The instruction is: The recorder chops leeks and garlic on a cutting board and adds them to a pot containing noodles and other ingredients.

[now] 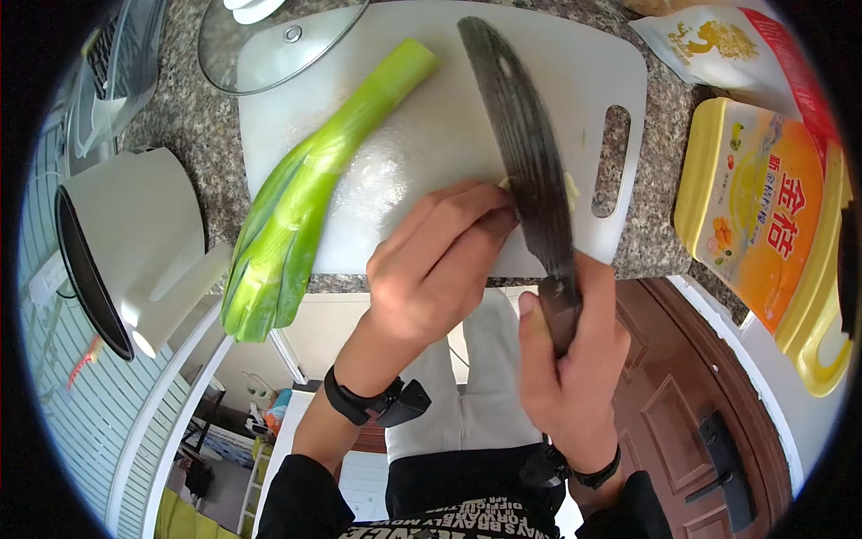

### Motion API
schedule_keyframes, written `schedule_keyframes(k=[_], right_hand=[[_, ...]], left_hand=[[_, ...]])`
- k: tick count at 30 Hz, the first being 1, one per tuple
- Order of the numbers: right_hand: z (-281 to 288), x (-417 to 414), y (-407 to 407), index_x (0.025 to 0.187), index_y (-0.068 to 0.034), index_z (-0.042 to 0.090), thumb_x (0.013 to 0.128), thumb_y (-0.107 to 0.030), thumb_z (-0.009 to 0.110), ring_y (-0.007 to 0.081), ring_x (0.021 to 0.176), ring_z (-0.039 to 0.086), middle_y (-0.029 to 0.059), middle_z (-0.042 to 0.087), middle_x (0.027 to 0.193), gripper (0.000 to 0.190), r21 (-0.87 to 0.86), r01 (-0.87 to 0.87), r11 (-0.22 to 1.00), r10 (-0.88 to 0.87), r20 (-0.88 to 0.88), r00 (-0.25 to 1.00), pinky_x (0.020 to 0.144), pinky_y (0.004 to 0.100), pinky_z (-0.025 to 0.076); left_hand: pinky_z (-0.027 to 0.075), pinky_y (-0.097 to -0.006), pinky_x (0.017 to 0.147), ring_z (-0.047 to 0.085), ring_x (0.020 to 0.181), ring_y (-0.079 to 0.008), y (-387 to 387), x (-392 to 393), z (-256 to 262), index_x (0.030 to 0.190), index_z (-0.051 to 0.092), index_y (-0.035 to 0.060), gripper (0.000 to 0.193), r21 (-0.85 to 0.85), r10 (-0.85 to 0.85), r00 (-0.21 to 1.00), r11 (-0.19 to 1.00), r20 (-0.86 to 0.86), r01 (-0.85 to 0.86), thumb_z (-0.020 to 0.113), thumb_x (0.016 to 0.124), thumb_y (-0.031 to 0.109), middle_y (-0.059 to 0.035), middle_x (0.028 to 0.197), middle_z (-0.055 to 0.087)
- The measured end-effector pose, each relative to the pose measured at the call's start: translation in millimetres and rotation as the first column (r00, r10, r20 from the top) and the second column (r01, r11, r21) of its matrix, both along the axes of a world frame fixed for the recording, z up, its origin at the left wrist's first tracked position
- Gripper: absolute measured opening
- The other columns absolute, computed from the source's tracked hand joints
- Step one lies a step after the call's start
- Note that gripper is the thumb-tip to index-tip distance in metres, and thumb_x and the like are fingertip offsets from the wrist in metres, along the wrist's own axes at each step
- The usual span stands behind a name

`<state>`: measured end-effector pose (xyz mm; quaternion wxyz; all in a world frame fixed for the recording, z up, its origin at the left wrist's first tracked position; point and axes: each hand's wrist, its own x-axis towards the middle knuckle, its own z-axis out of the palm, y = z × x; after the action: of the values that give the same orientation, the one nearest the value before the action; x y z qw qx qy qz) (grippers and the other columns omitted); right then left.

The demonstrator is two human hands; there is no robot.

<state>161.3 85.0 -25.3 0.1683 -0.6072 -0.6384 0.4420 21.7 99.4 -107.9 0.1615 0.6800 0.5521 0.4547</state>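
Observation:
My right hand is closed around the dark handle of a kitchen knife, whose blade points away from me over a white cutting board. Close to the left side of the blade, the fingertips of my left hand press down at a small pale piece of food. That piece shows only at the blade's edges; the blade and my fingers hide the rest, and its kind cannot be told. A thick green leek stalk lies slanted on the left half of the board, its leafy end overhanging the near edge.
A glass lid overlaps the board's far left corner. Left of the board are a pale pot with a handle and a clear plastic container. On the right, a yellow plastic tub and a white and red bag stand on the granite counter.

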Motion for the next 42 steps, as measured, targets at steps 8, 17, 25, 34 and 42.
schedule_keyframes(k=[8,17,25,34,42], right_hand=[[4.9,17.8,-9.7,0.125,0.006,0.049,0.086,-0.005,0.062,0.0328,0.082,0.070,0.0245,0.065,0.103,0.042,-0.085,0.075,0.994,-0.078,-0.034,0.996,0.070,0.0357,0.055],[5.6,11.0,-9.6,0.125,0.006,0.049,0.087,-0.004,0.060,0.0340,0.083,0.070,0.0250,0.065,0.104,0.041,-0.018,-0.014,1.000,0.012,-0.075,0.997,0.070,0.0353,0.055],[3.3,-5.8,-17.3,0.126,0.008,0.046,0.086,-0.003,0.058,0.0284,0.075,0.065,0.0206,0.063,0.094,0.042,0.068,-0.096,0.993,0.090,0.078,0.993,0.069,0.0340,0.051],[2.7,-10.8,-14.8,0.128,0.009,0.045,0.086,-0.001,0.057,0.0360,0.085,0.067,0.0275,0.063,0.104,0.045,0.009,-0.107,0.994,0.106,0.101,0.989,0.075,0.0373,0.052],[-4.3,-9.6,-11.1,0.123,0.007,0.047,0.086,-0.001,0.058,0.0237,0.067,0.061,0.0177,0.061,0.084,0.039,0.092,-0.031,0.995,0.024,0.075,0.997,0.063,0.0328,0.049]], left_hand=[[0.054,-0.0306,0.064,0.064,0.076,-0.0252,0.4,3.3,-6.5,0.074,0.065,-0.0044,0.016,0.055,0.027,1.000,0.998,0.008,-0.027,0.067,0.059,-0.010,-0.0106,0.087,0.065],[0.054,-0.0318,0.065,0.064,0.078,-0.0257,-0.8,2.1,-3.4,0.072,0.063,-0.0046,0.015,0.067,0.039,0.999,0.997,-0.010,-0.038,0.067,0.059,-0.010,-0.0108,0.086,0.064],[0.055,-0.0297,0.063,0.065,0.079,-0.0248,0.0,-0.2,2.6,0.069,0.062,-0.0049,0.015,0.071,0.055,0.997,0.996,-0.047,-0.052,0.066,0.056,-0.009,-0.0119,0.085,0.065],[0.055,-0.0305,0.064,0.065,0.080,-0.0265,-1.6,-1.3,5.5,0.070,0.062,-0.0046,0.017,0.005,0.039,0.998,0.999,-0.051,-0.039,0.065,0.053,-0.007,-0.0123,0.086,0.065],[0.055,-0.0303,0.065,0.065,0.080,-0.0254,-0.1,0.0,2.6,0.070,0.062,-0.0040,0.016,-0.001,0.030,0.998,1.000,-0.054,-0.030,0.065,0.055,-0.007,-0.0116,0.086,0.065]])
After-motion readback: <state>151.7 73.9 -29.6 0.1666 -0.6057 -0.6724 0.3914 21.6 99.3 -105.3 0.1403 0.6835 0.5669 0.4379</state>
